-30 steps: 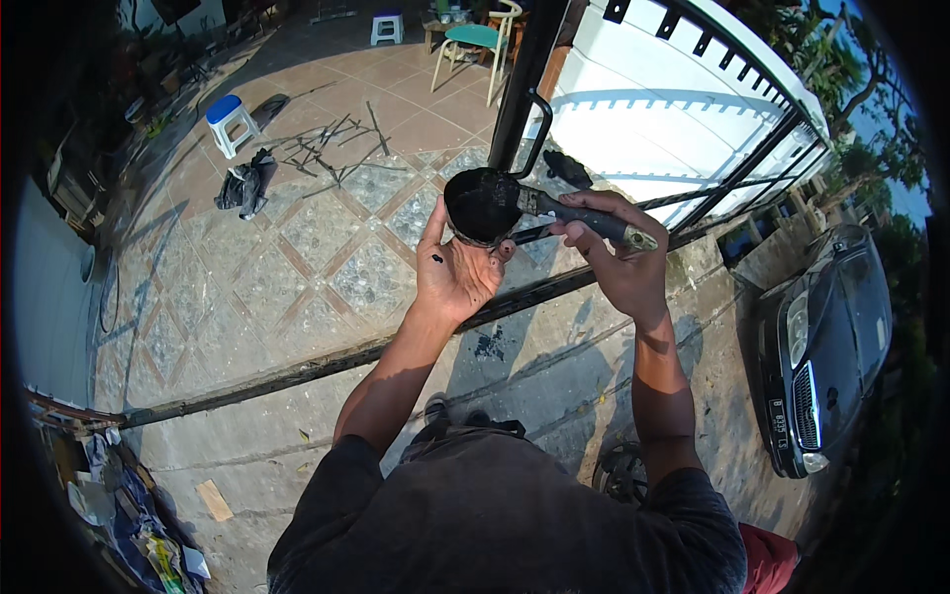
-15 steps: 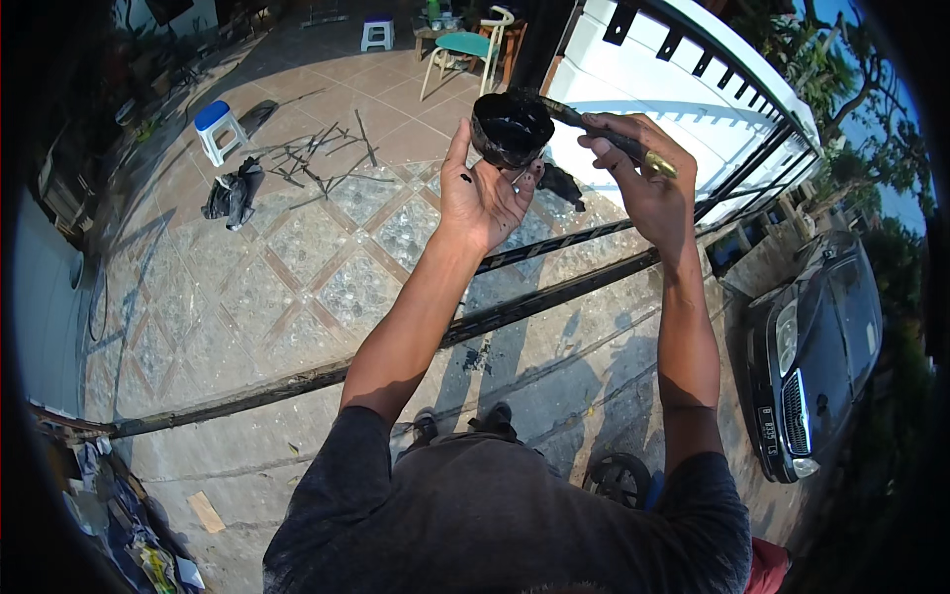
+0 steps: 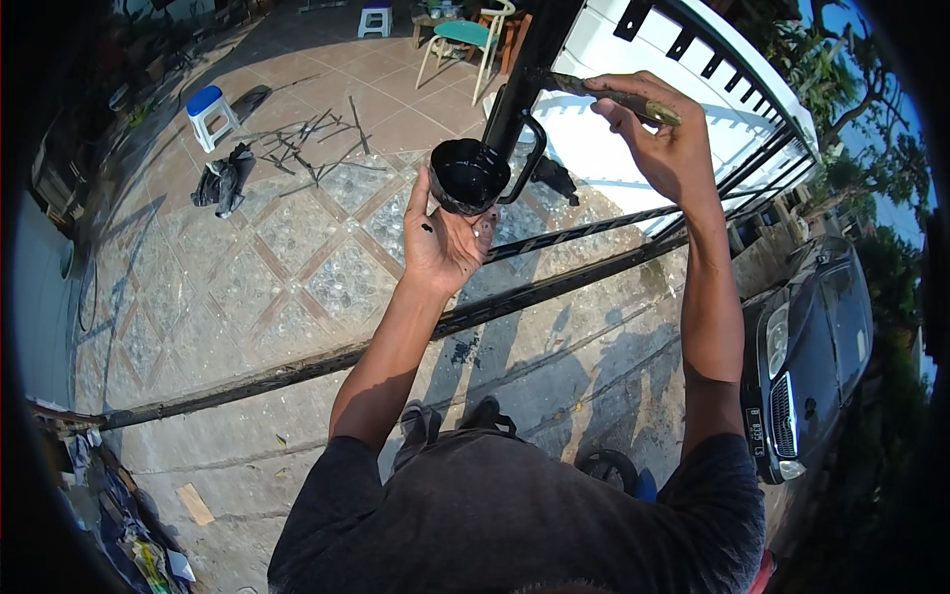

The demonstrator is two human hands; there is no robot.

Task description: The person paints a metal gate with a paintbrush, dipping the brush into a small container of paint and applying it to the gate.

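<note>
My left hand (image 3: pixel 442 247) cups a small round bowl (image 3: pixel 469 176) from below, its inside coated with glossy black paint. Dark paint spots mark that palm. Between the fingers and thumb of my right hand (image 3: pixel 668 144) is a paintbrush (image 3: pixel 625 100), pointing left. Its dark bristle end meets the black metal gate post (image 3: pixel 539 54), seemingly touching it; the exact contact is hard to see. A curved black pull handle (image 3: pixel 535 163) sticks out from the post, just right of the bowl.
A white gate panel with black bars (image 3: pixel 604 134) stands to the right. Black floor rails (image 3: pixel 554 302) cross below my arms. Thin metal scraps (image 3: pixel 307 144), a blue-topped stool (image 3: pixel 208 114) and a green-seated chair (image 3: pixel 465 35) lie beyond. A dark car (image 3: pixel 816 346) is parked at right.
The bowl in my left hand has moved down and left, away from the brush. My right hand has shifted right and up slightly, bringing the brush to the post.
</note>
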